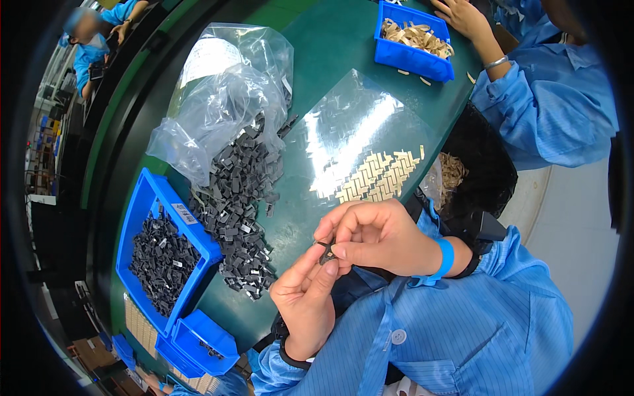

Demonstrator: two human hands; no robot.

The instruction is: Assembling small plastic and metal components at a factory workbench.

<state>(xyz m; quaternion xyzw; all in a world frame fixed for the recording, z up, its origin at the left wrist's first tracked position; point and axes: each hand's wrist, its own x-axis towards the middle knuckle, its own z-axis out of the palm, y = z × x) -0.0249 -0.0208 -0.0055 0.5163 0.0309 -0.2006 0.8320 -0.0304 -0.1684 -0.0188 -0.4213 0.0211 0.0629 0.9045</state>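
Observation:
My left hand pinches a small dark plastic piece between thumb and fingers, near the table's front edge. From the right, my right hand also closes its thumb and forefinger on that piece. Its exact kind is too small to make out, and fingers cover part of it. Just beyond my hands lies a clear sheet bearing rows of small tan pieces. Left of my hands spreads a heap of small black plastic parts, spilling from a clear plastic bag.
At the left, a blue bin holds more black parts, with a smaller blue bin beside it. A blue bin of tan strips stands at the far edge, near a co-worker's hand. A black bag hangs at the right.

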